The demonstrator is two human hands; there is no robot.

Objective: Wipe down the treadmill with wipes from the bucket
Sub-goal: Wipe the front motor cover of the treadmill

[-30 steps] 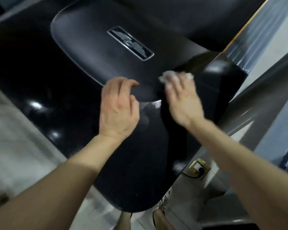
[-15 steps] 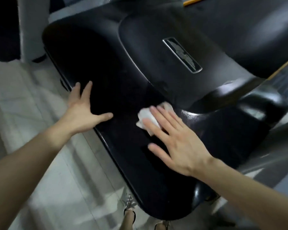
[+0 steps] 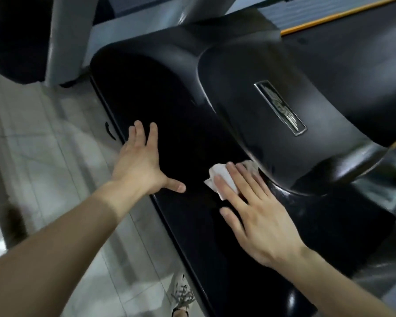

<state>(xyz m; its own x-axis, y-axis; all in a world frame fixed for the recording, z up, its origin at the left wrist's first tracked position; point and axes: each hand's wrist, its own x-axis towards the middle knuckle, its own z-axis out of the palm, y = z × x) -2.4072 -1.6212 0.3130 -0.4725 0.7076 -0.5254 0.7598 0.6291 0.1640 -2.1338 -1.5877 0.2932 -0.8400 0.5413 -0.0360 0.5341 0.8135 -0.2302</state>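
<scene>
The left hand [image 3: 139, 167] lies flat and open, fingers spread, on the left edge of the glossy black treadmill [image 3: 169, 106] cover, holding nothing, with pale floor [image 3: 55, 156] tiles and a shoe [image 3: 183, 294] beyond that edge. Near it to the right, the right hand [image 3: 258, 216] presses a crumpled white wipe [image 3: 222, 177] flat under straight fingers, not curled in a closed grip, at the foot of the raised matte hump. That hump bears a metal badge [image 3: 280, 108] toward the right.
</scene>
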